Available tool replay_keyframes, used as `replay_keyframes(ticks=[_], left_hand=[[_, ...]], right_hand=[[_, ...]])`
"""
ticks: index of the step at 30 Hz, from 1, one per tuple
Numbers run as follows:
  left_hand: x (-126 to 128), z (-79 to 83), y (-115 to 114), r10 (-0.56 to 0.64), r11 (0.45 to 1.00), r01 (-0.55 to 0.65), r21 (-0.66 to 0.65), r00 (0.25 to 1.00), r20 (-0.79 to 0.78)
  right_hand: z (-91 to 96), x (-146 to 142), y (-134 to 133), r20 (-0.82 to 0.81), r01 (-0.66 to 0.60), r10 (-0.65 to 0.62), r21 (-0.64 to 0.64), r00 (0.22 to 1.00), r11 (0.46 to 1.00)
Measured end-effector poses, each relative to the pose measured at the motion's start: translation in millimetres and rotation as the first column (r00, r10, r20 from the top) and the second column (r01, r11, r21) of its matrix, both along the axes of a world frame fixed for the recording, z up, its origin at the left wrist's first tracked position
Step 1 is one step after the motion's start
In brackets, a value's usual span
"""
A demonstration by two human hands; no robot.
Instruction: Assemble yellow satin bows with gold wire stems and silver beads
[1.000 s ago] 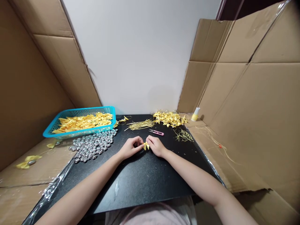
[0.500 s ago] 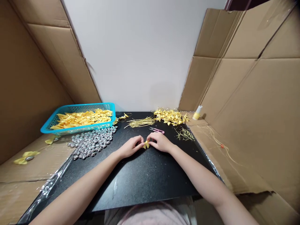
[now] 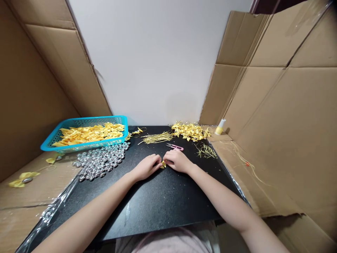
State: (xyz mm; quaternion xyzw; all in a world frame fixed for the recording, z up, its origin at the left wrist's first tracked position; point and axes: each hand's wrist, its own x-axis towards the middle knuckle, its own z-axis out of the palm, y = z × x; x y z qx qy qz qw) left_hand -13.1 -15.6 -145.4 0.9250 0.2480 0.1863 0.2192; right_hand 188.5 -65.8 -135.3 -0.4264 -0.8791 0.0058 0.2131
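Satiny yellow ribbon bow [image 3: 163, 164], shiny metal beads [image 3: 101, 162], speckled matt black board [image 3: 163, 200], turquoise plastic basket [image 3: 79, 123].

Light's soft and even from overhead, plenty bright. My left hand [image 3: 146, 167] and right hand [image 3: 177, 161] drop only faint shadows on the black board [image 3: 158, 207]. Plastic film [image 3: 50, 214] at the board's left edge glares; cardboard walls [image 3: 289, 123] beside the board bend fisheye-style.

You are reaching both forearms forward, bringing your left hand [image 3: 145, 167] and right hand [image 3: 178, 161] together, knuckles up, with the fingers [image 3: 158, 161] curling inward and pinching where they meet.
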Motion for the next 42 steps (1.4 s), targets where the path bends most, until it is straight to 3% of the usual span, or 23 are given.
replay_keyframes(ticks=[10, 16, 21, 24, 27, 31, 36, 42], left_hand=[[1, 0.7, -1, -0.007, 1.0, 0.007, 0.021, 1.0, -0.01], [2, 1.4, -3, -0.005, 1.0, 0.005, 0.011, 1.0, 0.001], [1, 2.1, -3, -0.006, 0.999, 0.007, -0.048, 1.0, 0.021], [-1, 4.8, 0, -0.016, 0.991, 0.02, -0.129, 0.999, 0.034], [-5, 10.8, 2, -0.053, 0.964, 0.062, -0.257, 0.998, 0.041], [-7, 19.5, 0, -0.091, 0.884, 0.116, -0.453, 0.993, 0.078], [-4, 22.0, -5, -0.086, 0.758, 0.171, -0.63, 0.983, 0.164], [1, 20.4, -11, -0.052, 0.635, 0.223, -0.74, 0.968, 0.246]], right_hand=[[0.9, -2, -1, 0.027, 0.044, -0.042, -0.096, 0.999, 0.994], [3.9, -6, -4, 0.044, 0.143, -0.139, -0.13, 0.989, 0.981], [4.7, -6, -5, 0.08, 0.14, -0.128, -0.161, 0.989, 0.977], [7.8, -4, -4, 0.025, 0.105, -0.102, -0.253, 0.995, 0.962], [11.3, 0, -3, -0.137, 0.021, -0.093, -0.453, 0.986, 0.891], [12.0, 5, -1, -0.366, -0.176, -0.122, -0.681, 0.923, 0.711], [13.3, 11, 2, -0.469, -0.36, -0.083, -0.769, 0.879, 0.528], [17.1, 14, 2, -0.538, -0.464, -0.056, -0.77, 0.841, 0.437]])
